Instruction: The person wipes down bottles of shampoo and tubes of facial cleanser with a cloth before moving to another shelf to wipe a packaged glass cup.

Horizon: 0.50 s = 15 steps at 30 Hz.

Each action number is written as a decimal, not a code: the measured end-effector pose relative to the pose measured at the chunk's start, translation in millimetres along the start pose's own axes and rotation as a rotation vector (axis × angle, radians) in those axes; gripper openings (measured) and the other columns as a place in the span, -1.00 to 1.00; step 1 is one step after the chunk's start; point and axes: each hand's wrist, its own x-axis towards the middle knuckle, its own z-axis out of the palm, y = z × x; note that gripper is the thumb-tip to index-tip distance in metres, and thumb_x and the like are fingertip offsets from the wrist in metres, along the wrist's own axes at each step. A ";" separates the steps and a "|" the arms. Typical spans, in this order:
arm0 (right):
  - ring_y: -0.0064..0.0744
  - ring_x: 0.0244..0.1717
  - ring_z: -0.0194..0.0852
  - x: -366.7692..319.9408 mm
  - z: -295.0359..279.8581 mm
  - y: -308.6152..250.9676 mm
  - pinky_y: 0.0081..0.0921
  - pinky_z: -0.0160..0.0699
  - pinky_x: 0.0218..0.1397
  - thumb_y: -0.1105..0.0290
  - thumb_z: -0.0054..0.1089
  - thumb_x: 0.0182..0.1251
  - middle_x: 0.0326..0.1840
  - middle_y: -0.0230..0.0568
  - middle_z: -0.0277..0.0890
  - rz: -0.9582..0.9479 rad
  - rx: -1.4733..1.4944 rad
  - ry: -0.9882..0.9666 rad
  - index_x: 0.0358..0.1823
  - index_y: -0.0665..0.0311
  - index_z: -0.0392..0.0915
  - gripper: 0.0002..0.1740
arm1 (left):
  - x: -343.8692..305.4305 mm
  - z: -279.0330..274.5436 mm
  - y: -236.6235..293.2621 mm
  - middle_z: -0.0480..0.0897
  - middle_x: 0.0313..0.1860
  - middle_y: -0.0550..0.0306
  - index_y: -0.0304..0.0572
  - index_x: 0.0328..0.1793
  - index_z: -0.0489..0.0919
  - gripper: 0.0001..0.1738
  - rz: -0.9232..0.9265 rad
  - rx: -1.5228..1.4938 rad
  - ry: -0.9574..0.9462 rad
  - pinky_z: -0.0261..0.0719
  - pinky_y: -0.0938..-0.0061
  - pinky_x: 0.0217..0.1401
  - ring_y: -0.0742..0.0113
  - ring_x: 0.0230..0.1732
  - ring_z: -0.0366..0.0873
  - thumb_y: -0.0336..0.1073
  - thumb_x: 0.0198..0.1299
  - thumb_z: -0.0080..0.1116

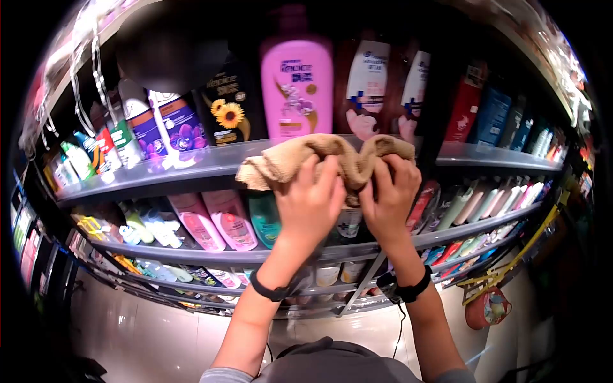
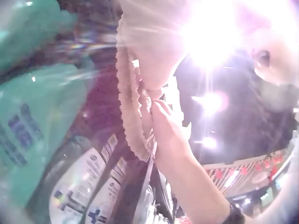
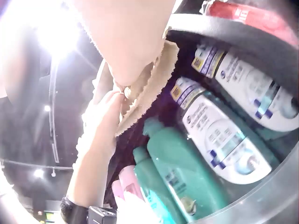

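Note:
A tan cloth (image 1: 281, 159) lies bunched along the front edge of the upper shelf (image 1: 211, 161), partly covering that edge. My left hand (image 1: 311, 203) grips its left and middle part, fingers bent into the fabric. To the right, my right hand (image 1: 391, 199) holds the other end with fingers curled over a fold. Just behind the cloth stands a large pink Rejoice pump bottle (image 1: 297, 83). In the right wrist view, the cloth (image 3: 161, 77) hangs beside white-labelled bottles (image 3: 219, 135) and green pump bottles (image 3: 180, 163). The left wrist view shows its frayed-looking edge (image 2: 128, 102).
A black bottle with sunflowers (image 1: 227, 108) and white-and-red bottles (image 1: 368, 89) flank the pink one. Below, pink bottles (image 1: 231, 220) and a green bottle (image 1: 263, 217) stand on the lower shelf (image 1: 185, 254). A red basket (image 1: 486, 309) sits on the floor at right.

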 end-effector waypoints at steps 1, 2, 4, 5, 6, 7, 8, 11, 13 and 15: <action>-0.14 0.00 0.18 1.4 6.1 -12.1 -0.12 0.11 0.11 0.34 0.18 -0.11 -0.08 -0.20 0.28 -0.023 0.019 -0.006 -0.13 0.20 0.45 -0.59 | -4.3 -6.6 -11.6 0.42 -0.08 0.03 -0.08 -0.03 0.50 -0.63 -0.075 -0.012 -0.018 0.30 0.20 -0.07 0.00 -0.12 0.37 -0.28 -0.05 0.14; -0.16 0.00 0.18 2.9 13.4 -25.9 -0.13 0.11 0.10 0.33 0.18 -0.11 -0.08 -0.21 0.28 -0.047 0.040 -0.011 -0.13 0.19 0.45 -0.59 | -7.2 -16.5 -22.6 0.42 -0.07 0.00 -0.11 -0.03 0.50 -0.64 -0.169 -0.030 -0.043 0.32 0.20 -0.09 -0.04 -0.10 0.35 -0.29 -0.02 0.12; -0.21 0.02 0.18 3.4 31.5 -57.8 -0.15 0.09 0.15 0.30 0.18 -0.08 -0.05 -0.23 0.28 -0.084 0.118 -0.055 -0.05 0.14 0.46 -0.54 | -9.9 -35.3 -50.4 0.43 -0.08 0.02 -0.07 -0.02 0.50 -0.61 -0.173 0.128 0.042 0.41 0.20 -0.20 0.02 -0.18 0.42 -0.30 -0.06 0.11; -0.20 0.02 0.17 4.3 39.5 -76.3 -0.14 0.08 0.16 0.31 0.19 -0.08 -0.05 -0.22 0.28 -0.095 0.160 -0.062 -0.04 0.15 0.46 -0.53 | -12.2 -45.4 -64.8 0.43 -0.07 0.00 -0.10 -0.02 0.49 -0.62 -0.195 0.169 0.045 0.40 0.18 -0.17 -0.01 -0.16 0.40 -0.31 -0.06 0.10; -0.18 0.02 0.17 6.0 47.4 -94.6 -0.14 0.07 0.17 0.32 0.19 -0.08 -0.06 -0.22 0.28 -0.106 0.202 -0.065 -0.02 0.16 0.46 -0.52 | -14.1 -55.3 -79.9 0.42 -0.06 -0.03 -0.14 -0.02 0.49 -0.62 -0.214 0.211 0.050 0.39 0.16 -0.13 -0.04 -0.13 0.38 -0.33 -0.06 0.08; -0.20 0.02 0.17 7.3 55.7 -111.5 -0.14 0.07 0.18 0.31 0.18 -0.08 -0.06 -0.22 0.28 -0.117 0.239 -0.071 -0.02 0.15 0.45 -0.52 | -15.7 -65.4 -95.2 0.41 -0.05 -0.06 -0.21 -0.01 0.47 -0.61 -0.202 0.226 0.067 0.37 0.15 -0.08 -0.06 -0.09 0.36 -0.34 -0.05 0.07; -0.22 0.02 0.16 8.4 63.6 -127.3 -0.15 0.07 0.19 0.31 0.17 -0.07 -0.05 -0.22 0.28 -0.126 0.276 -0.077 -0.01 0.15 0.45 -0.52 | -17.6 -75.8 -108.9 0.40 -0.02 -0.10 -0.28 0.00 0.45 -0.59 -0.230 0.220 0.054 0.31 0.15 0.02 -0.09 -0.06 0.34 -0.36 -0.05 0.05; -0.25 0.05 0.16 14.6 77.0 -164.3 -0.16 0.06 0.22 0.28 0.14 -0.08 -0.02 -0.22 0.30 -0.150 0.318 -0.116 0.04 0.21 0.41 -0.46 | -22.7 -96.3 -142.1 0.38 0.02 -0.15 -0.35 0.01 0.43 -0.57 -0.253 0.227 0.053 0.23 0.15 0.14 -0.13 0.02 0.29 -0.39 -0.06 0.04; -0.29 0.07 0.17 18.1 79.7 -173.9 -0.21 0.06 0.22 0.27 0.14 -0.08 -0.01 -0.23 0.32 -0.157 0.334 -0.143 0.07 0.27 0.37 -0.42 | -26.3 -101.3 -151.9 0.38 0.01 -0.16 -0.36 0.00 0.43 -0.57 -0.224 0.242 0.057 0.23 0.15 0.12 -0.13 0.01 0.29 -0.38 -0.07 0.05; -0.29 0.06 0.17 19.7 79.3 -170.2 -0.24 0.06 0.22 0.27 0.14 -0.08 -0.01 -0.23 0.32 -0.168 0.356 -0.143 0.06 0.27 0.37 -0.42 | -27.3 -100.0 -152.0 0.38 0.01 -0.16 -0.36 -0.01 0.43 -0.58 -0.208 0.223 0.046 0.23 0.15 0.12 -0.13 0.01 0.29 -0.37 -0.07 0.05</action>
